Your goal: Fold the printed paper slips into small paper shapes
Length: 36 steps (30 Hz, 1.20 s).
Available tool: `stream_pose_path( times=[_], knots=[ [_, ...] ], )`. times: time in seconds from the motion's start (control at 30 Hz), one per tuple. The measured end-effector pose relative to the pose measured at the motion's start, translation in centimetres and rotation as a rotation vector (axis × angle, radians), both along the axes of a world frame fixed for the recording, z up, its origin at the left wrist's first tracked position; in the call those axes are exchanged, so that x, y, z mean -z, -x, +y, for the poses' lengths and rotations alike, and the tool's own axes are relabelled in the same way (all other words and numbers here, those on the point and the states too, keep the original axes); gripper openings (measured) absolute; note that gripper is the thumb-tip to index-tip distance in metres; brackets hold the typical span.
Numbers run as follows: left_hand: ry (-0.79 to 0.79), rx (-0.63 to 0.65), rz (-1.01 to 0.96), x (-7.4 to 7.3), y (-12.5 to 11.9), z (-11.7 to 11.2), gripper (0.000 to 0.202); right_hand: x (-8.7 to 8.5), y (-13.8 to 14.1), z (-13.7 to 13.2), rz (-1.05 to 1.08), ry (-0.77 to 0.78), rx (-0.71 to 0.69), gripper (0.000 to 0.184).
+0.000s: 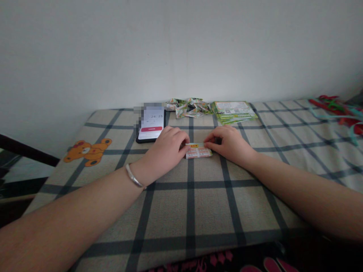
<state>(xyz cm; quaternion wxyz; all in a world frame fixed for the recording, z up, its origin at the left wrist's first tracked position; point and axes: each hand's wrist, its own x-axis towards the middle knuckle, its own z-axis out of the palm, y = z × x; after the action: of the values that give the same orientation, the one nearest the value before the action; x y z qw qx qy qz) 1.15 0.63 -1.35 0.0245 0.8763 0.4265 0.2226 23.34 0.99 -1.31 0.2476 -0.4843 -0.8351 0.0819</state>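
Note:
A small folded printed paper [198, 152], white with red print and a yellow patch, lies on the checked tablecloth [172, 211]. My left hand [170, 145] pinches its left end between thumb and fingers; a silver bangle sits on that wrist. At the right end, my right hand [225, 139] has thumb and fingertips closed on the paper's upper corner. Beyond my hands, several folded paper pieces [188, 107] with green and white print stand near the wall. To their right is a stack of green-and-white leaflets [234, 110].
Close behind my left hand lies a phone [151, 122] with a lit timer screen. An orange teddy bear picture [88, 152] is at the left of the table. Red, green and pale blue strips [337, 109] lie at the far right. A wall [181, 49] rises behind the table.

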Motion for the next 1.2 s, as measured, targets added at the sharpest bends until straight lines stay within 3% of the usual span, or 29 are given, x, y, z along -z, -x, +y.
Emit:
stream_pose_path(
  times=[0.17,0.53,0.77,0.87,1.03,1.2],
  knots=[
    [-0.04,0.04,-0.01,0.2,0.0,0.1,0.008,-0.1,0.0,0.0,0.002,0.01,0.007,0.003],
    [-0.116,0.252,0.247,-1.1,0.7,-0.2,0.019,0.2,-0.2,0.2,0.015,0.011,-0.009,0.004],
    [-0.14,0.262,0.346,-1.5,1.0,-0.6,0.024,0.2,-0.2,-0.2,0.101,-0.045,-0.038,0.007],
    [-0.139,0.257,0.352,-1.5,1.1,-0.8,0.024,-0.2,-0.1,-0.8,0.144,-0.16,-0.156,0.007],
    [-0.145,0.244,0.339,-1.7,1.0,-1.1,0.022,-0.3,0.2,-2.0,-0.025,-0.248,-0.472,0.015],
    [-0.11,0.28,0.4,-2.2,1.0,-1.3,0.024,0.1,0.2,-2.5,-0.177,-0.305,-0.487,0.026]
  ],
)
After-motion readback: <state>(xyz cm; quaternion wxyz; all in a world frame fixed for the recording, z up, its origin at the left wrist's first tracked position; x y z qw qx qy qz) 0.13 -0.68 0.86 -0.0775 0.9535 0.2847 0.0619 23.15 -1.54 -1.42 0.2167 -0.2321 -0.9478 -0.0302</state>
